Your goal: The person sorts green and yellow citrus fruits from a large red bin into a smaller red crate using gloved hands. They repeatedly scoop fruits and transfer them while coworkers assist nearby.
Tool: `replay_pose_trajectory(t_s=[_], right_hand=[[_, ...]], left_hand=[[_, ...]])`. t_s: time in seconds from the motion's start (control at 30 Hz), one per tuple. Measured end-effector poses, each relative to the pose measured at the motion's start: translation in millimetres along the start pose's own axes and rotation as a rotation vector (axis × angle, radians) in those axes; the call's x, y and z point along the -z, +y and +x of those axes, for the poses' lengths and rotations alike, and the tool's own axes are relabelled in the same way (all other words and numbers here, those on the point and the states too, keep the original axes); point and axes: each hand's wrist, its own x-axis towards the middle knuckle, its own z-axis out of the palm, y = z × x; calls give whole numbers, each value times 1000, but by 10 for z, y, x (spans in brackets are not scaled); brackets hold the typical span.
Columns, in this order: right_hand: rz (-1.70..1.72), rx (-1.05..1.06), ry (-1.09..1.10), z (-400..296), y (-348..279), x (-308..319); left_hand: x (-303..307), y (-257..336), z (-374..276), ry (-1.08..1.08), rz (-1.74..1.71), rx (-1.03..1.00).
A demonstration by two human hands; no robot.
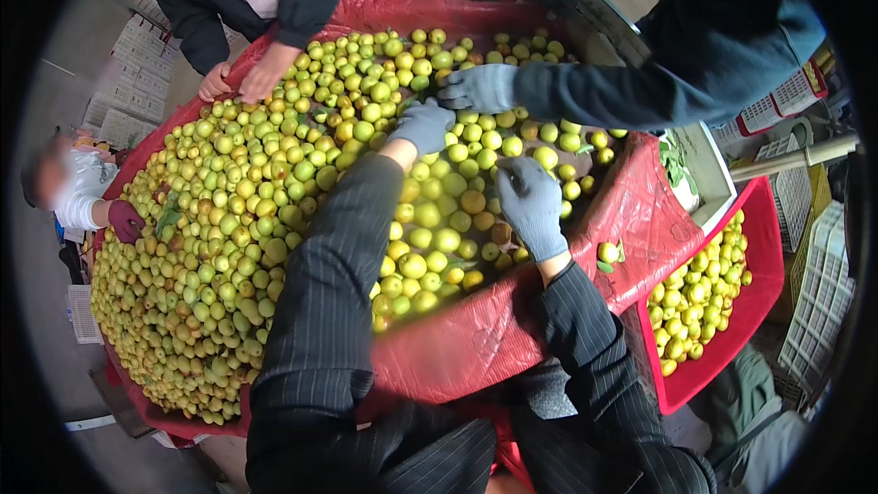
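A wide heap of yellow-green fruits (240,219), which look like jujubes, covers a sorting table lined with red plastic sheeting (439,357). Some fruits have brown patches, and a few green leaves lie among them. My left hand (424,127), in a grey knit glove, reaches to the middle of the heap with its fingers over the fruits, close to another person's gloved hand (479,88). My right hand (531,199), gloved alike, hangs over the right part with curled fingers. Its palm side is hidden, so whether it holds a fruit is unclear.
A red-lined crate (727,350) with jujubes (693,295) stands at the right. Beyond the sheet's right edge is a white crate (713,178) with leaves. A person's bare hands (267,72) rest at the far edge; a maroon-gloved hand (125,221) touches the left side.
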Motion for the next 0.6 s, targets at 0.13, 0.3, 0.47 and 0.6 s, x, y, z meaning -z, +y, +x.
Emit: replay_pose_trajectory(t_s=[0.13,0.3,0.47,0.6], right_hand=[[180,-186,-128,46,-141,104],[542,-19,-374,-116,-144,-55],[605,-123,-231,-513,-480,679],[544,-641,128,-1215,-121,1576]], left_hand=[[-218,-86,-396,231,-578,-78],[-286,608,-1124,430,-966,-395],[206,1167,-2057,177,-1415,-383],[-23,874,-2546,40,-716,-357]])
